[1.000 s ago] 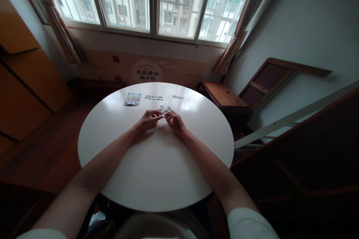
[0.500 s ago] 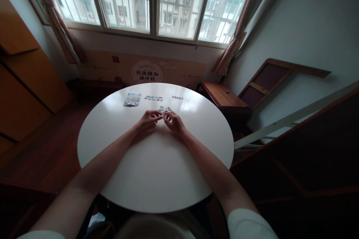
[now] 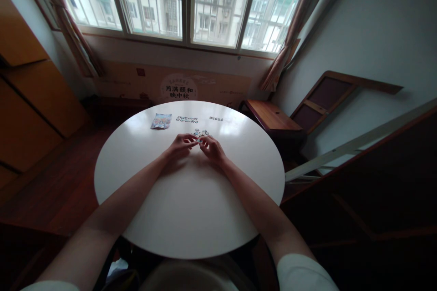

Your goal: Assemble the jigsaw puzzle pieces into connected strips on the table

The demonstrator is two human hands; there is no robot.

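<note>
My left hand (image 3: 181, 144) and my right hand (image 3: 212, 148) meet fingertip to fingertip above the middle of the white round table (image 3: 191, 209). Pinched between their fingertips is a small jigsaw puzzle piece (image 3: 199, 140), its outline mostly covered by the fingers. Just beyond the hands lies a loose pile of puzzle pieces (image 3: 201, 132). Two short rows of pieces (image 3: 186, 119) are laid out farther back, and a single row (image 3: 216, 118) sits to their right. A colourful printed picture sheet or packet (image 3: 161, 121) rests at the back left.
A low wooden side table (image 3: 269, 116) stands behind the round table to the right. Dark wooden furniture (image 3: 368, 209) fills the right side, and orange cabinets (image 3: 30, 95) stand at the left. A barred window (image 3: 184, 4) is ahead, above a printed banner (image 3: 211, 82).
Both hands stay almost in the same place, with only slight finger movement around the puzzle piece. The rows and the picture sheet have not moved.
</note>
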